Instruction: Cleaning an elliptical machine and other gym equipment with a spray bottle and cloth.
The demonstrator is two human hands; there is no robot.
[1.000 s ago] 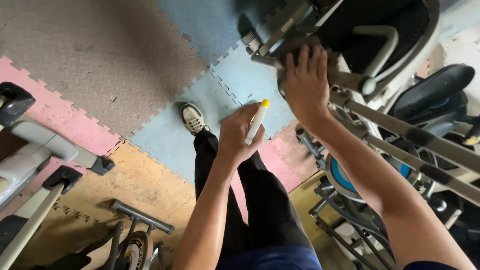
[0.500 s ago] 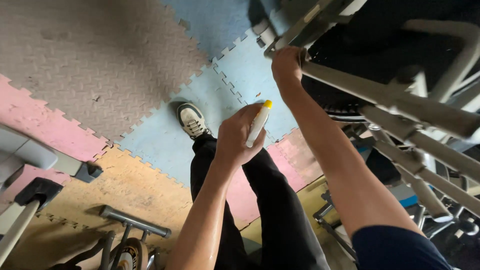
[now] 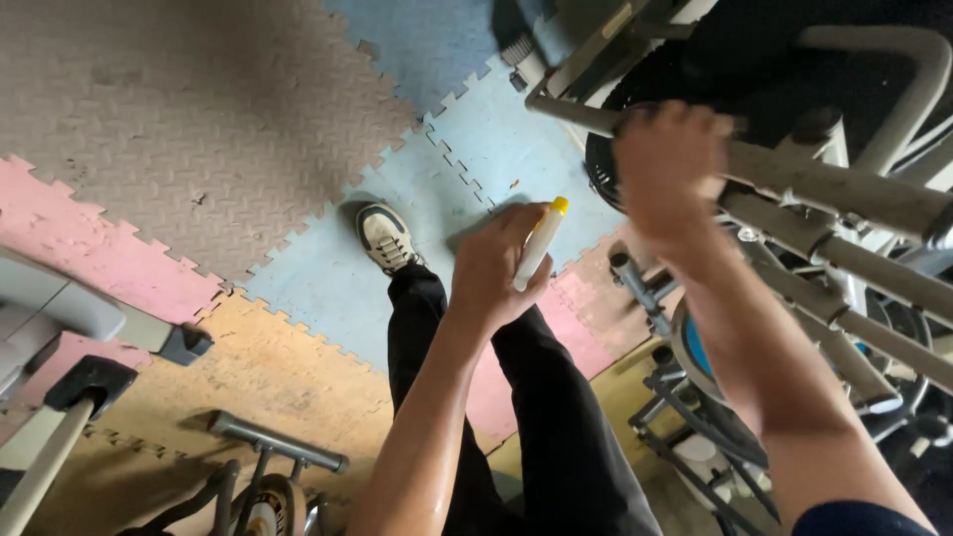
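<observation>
My left hand [image 3: 491, 268] is closed around a slim white bottle with a yellow cap [image 3: 539, 243], held over the foam floor with the cap pointing up and to the right. My right hand [image 3: 667, 164] reaches up and rests on a grey metal bar [image 3: 824, 184] of an exercise machine at the upper right, fingers curled over it. Whether the fingers fully wrap the bar is hard to tell. Below the hands are my black trousers [image 3: 556, 427] and one white shoe [image 3: 384, 236].
Interlocking foam mats cover the floor: grey [image 3: 189, 109], blue [image 3: 328, 283], pink [image 3: 89, 248] and tan [image 3: 238, 372]. Grey machine frames stand at the right [image 3: 874, 328]. Another machine's base [image 3: 69, 328] is at the left, and a bar with a wheel [image 3: 273, 447] is at the bottom.
The view has shifted and come closer to the machine. My right hand has stayed up on the machine's frame, now lying on the grey bar. The left hand still holds the bottle.
</observation>
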